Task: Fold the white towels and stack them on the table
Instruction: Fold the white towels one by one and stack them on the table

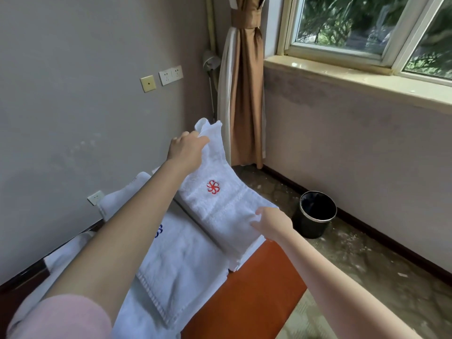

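A white towel with a red flower emblem [220, 204] lies partly folded at the far end of the orange table [256, 285]. My left hand [187, 149] pinches its far corner and lifts it above the table. My right hand [272, 221] grips the towel's near right edge, low by the table's side. A second white towel with a blue emblem [178, 265] lies flat nearer to me, partly hidden by my left forearm. More white towel cloth [122, 194] is bunched at the table's left side against the wall.
A black waste bin [315, 214] stands on the floor right of the table. A brown curtain [244, 94] hangs in the corner beside the window sill [354, 79]. The wall with sockets [171, 74] runs close along the left.
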A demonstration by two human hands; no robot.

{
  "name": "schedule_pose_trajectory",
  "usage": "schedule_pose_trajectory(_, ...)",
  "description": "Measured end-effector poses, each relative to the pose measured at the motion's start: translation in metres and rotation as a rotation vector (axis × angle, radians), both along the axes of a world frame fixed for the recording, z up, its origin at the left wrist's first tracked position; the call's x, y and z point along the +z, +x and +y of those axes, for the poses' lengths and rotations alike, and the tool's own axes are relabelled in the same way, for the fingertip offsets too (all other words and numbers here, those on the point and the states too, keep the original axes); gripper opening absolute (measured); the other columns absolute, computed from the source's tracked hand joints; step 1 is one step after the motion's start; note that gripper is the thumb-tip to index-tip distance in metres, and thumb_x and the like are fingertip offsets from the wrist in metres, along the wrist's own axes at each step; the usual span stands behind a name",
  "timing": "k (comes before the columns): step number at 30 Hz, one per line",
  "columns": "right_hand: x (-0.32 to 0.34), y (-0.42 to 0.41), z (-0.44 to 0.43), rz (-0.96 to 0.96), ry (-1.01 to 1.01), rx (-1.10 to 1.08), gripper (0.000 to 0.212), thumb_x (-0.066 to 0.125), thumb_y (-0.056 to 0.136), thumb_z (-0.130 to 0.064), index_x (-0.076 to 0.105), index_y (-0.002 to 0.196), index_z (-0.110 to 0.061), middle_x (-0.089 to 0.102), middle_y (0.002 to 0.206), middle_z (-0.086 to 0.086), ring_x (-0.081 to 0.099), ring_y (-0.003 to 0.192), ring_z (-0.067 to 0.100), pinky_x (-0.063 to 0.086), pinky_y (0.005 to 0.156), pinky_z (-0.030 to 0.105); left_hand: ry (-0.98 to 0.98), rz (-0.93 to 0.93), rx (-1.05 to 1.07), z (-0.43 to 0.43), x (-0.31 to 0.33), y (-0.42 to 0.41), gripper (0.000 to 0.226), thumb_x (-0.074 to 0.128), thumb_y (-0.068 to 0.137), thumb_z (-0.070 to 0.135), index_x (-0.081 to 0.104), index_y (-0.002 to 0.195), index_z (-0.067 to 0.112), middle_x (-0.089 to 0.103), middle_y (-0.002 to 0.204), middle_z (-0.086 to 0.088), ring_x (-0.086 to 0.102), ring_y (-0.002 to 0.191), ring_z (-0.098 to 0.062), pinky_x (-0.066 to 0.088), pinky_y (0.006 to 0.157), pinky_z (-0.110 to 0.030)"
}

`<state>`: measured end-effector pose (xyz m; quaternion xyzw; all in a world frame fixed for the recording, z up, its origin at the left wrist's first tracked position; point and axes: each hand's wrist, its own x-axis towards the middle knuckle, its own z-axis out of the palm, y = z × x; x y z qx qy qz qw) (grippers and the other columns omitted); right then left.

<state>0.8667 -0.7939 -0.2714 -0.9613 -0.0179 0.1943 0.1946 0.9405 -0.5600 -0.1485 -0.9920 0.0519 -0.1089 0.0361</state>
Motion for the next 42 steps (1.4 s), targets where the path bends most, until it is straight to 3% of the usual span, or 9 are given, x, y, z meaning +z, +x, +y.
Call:
schedule_pose_trajectory(4, 0.006, 0.017, 0.012, -0.169, 0.094, 0.028, 0.045, 0.052, 0.091, -0.037, 0.047, 0.134, -0.025, 0.065, 0.108, -0.001, 0.064, 0.090, 0.021, 0.053, 0.084, 0.040, -0.061, 0.029, 0.001, -0.003, -0.009, -0.008, 0.044, 0.042, 0.090, 0.007, 0.052, 0.129, 0.023, 0.051, 0.120, -0.009, 0.047, 0.107, -0.030, 0.040, 0.085, -0.038)
schedule_pose_trajectory(8, 0.018, 0.059, 0.037, -0.281, 0.336, 0.098, 0.049, 0.061, 0.088, -0.032, 0.045, 0.133, -0.021, 0.061, 0.082, -0.006, 0.061, 0.081, 0.016, 0.052, 0.073, 0.036, -0.098, 0.036, -0.001, 0.001, -0.016, -0.017, 0.046, 0.044, 0.092, 0.010, 0.050, 0.134, 0.027, 0.050, 0.118, -0.007, 0.047, 0.107, -0.028, 0.038, 0.081, -0.035)
schedule_pose_trajectory(11, 0.030, 0.101, 0.056, -0.320, 0.512, 0.107, 0.061, 0.069, 0.082, -0.030, 0.042, 0.136, -0.019, 0.058, 0.101, -0.004, 0.057, 0.096, 0.017, 0.042, 0.074, 0.029, -0.084, 0.020, 0.043, 0.005, -0.018, -0.017, 0.051, 0.047, 0.093, 0.010, 0.044, 0.139, 0.031, 0.049, 0.114, -0.004, 0.046, 0.106, -0.026, 0.034, 0.077, -0.032)
schedule_pose_trajectory(16, 0.040, 0.159, 0.076, -0.095, 0.720, 0.153, 0.088, 0.076, 0.076, -0.024, 0.027, 0.149, -0.020, 0.046, 0.141, 0.003, 0.043, 0.129, 0.019, 0.038, 0.087, 0.026, -0.142, 0.062, 0.133, 0.008, -0.013, -0.012, 0.062, 0.045, 0.090, 0.004, 0.040, 0.142, 0.037, 0.047, 0.112, 0.000, 0.043, 0.108, -0.023, 0.038, 0.084, -0.031)
schedule_pose_trajectory(19, 0.054, 0.185, 0.086, 0.071, 0.873, 0.335, 0.084, 0.080, 0.071, -0.008, 0.036, 0.142, -0.022, 0.049, 0.129, -0.004, 0.046, 0.121, 0.016, 0.042, 0.083, 0.021, -0.150, 0.075, 0.171, 0.008, -0.010, -0.006, 0.064, 0.043, 0.092, 0.005, 0.032, 0.146, 0.039, 0.046, 0.106, 0.000, 0.043, 0.105, -0.023, 0.037, 0.084, -0.031)
schedule_pose_trajectory(21, 0.068, 0.200, 0.096, 0.162, 0.949, 0.495, 0.064, 0.078, 0.067, 0.002, 0.053, 0.117, -0.029, 0.056, 0.107, -0.007, 0.053, 0.103, 0.013, 0.048, 0.075, 0.018, -0.161, 0.078, 0.210, 0.007, -0.009, -0.001, 0.069, 0.043, 0.093, 0.006, 0.021, 0.149, 0.040, 0.042, 0.099, 0.001, 0.042, 0.103, -0.021, 0.038, 0.083, -0.030)
schedule_pose_trajectory(27, 0.066, 0.240, 0.122, 0.254, 0.872, 0.483, 0.035, 0.074, 0.074, -0.002, 0.066, 0.108, -0.007, 0.068, 0.109, 0.016, 0.066, 0.103, 0.032, 0.053, 0.088, 0.044, -0.238, 0.087, 0.345, 0.029, -0.014, 0.024, 0.077, 0.048, 0.095, 0.015, 0.003, 0.149, 0.047, 0.052, 0.113, 0.000, 0.046, 0.110, -0.021, 0.034, 0.078, -0.026)
schedule_pose_trajectory(36, 0.003, 0.284, 0.171, 0.249, 0.693, 0.352, 0.035, 0.076, 0.077, -0.016, 0.059, 0.103, 0.001, 0.063, 0.096, 0.012, 0.062, 0.086, 0.027, 0.051, 0.072, 0.040, -0.343, 0.238, 0.471, 0.092, -0.072, 0.093, 0.063, 0.051, 0.094, 0.016, 0.024, 0.150, 0.028, 0.045, 0.143, -0.002, 0.043, 0.130, -0.023, 0.038, 0.103, -0.036)
schedule_pose_trajectory(42, -0.045, 0.297, 0.187, 0.129, 0.474, 0.394, 0.031, 0.070, 0.081, -0.033, 0.053, 0.103, -0.018, 0.059, 0.077, -0.007, 0.057, 0.070, 0.013, 0.046, 0.058, 0.028, -0.316, 0.286, 0.572, 0.115, -0.136, 0.117, 0.059, 0.056, 0.092, 0.030, 0.031, 0.145, 0.026, 0.047, 0.139, 0.000, 0.041, 0.129, -0.024, 0.035, 0.103, -0.037)
